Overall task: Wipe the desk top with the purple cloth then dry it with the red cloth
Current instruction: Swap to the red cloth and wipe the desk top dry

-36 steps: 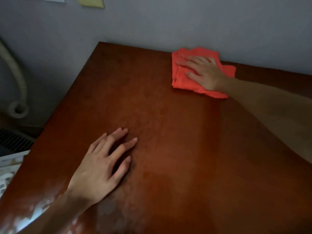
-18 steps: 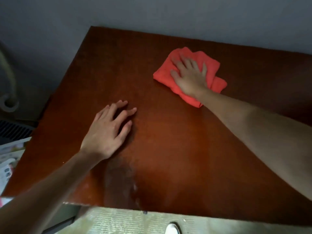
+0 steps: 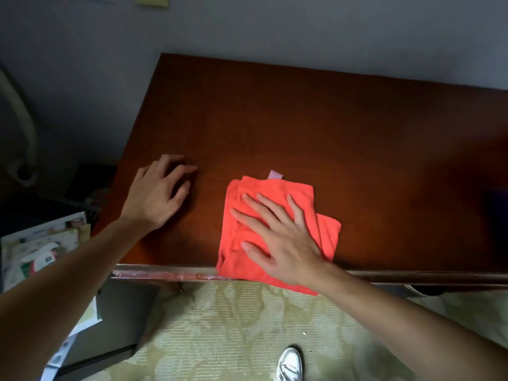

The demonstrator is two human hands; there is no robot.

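Observation:
The red cloth [image 3: 275, 204], folded, lies at the near edge of the dark brown desk top [image 3: 302, 119], and its lower part hangs over the front edge. A small lilac tag [image 3: 275, 175] sticks out at its far side. My right hand [image 3: 283, 240] presses flat on the cloth with the fingers spread. My left hand [image 3: 159, 193] rests on the bare desk top to the left of the cloth, fingers apart, holding nothing. A dim purplish patch [image 3: 498, 200] shows at the right edge; I cannot tell what it is.
The desk stands against a grey wall. Left of it are a stack of magazines [image 3: 41, 248], a dark flat box [image 3: 118, 320] and a pale pipe [image 3: 22, 127]. Below the front edge are patterned carpet [image 3: 247, 325] and a white shoe [image 3: 288, 364].
My right hand has drawn the red cloth from the far edge by the wall down to the near edge. My left hand has stayed on the desk's left part. The view has tilted down.

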